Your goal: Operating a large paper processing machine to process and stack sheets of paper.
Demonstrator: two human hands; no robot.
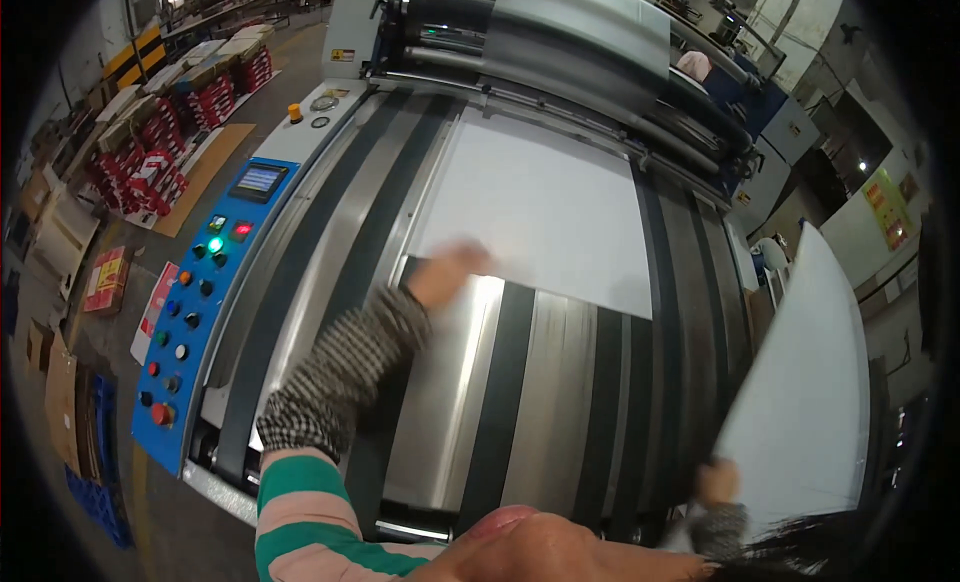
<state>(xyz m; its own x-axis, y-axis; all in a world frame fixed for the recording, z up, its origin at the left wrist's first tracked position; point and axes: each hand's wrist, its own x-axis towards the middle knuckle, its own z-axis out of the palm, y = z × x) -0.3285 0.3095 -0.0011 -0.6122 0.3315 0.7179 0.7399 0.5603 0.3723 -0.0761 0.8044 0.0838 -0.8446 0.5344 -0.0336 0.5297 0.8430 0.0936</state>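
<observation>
A large white sheet [545, 197] lies flat on the dark belts of a feed table, its far edge close to the machine's rollers. My left hand [450, 272] is over that sheet's near left edge; motion smears its fingers, so whether it touches the sheet is unclear. Low on the right, my right hand [718, 482] grips the left edge of a second white sheet [810, 367]. This one stands raised and bowed beside the table, its upper corner pointing up. Checked sleeve covers are on both of my forearms.
Along the table's left side runs a blue control panel [190, 342] with buttons, lights and a small screen [258, 180]. Metal rollers [450, 57] span the far end. Stacks of red-and-white packs [150, 147] stand on the floor at far left, and a blue pallet [95, 497] lies nearer.
</observation>
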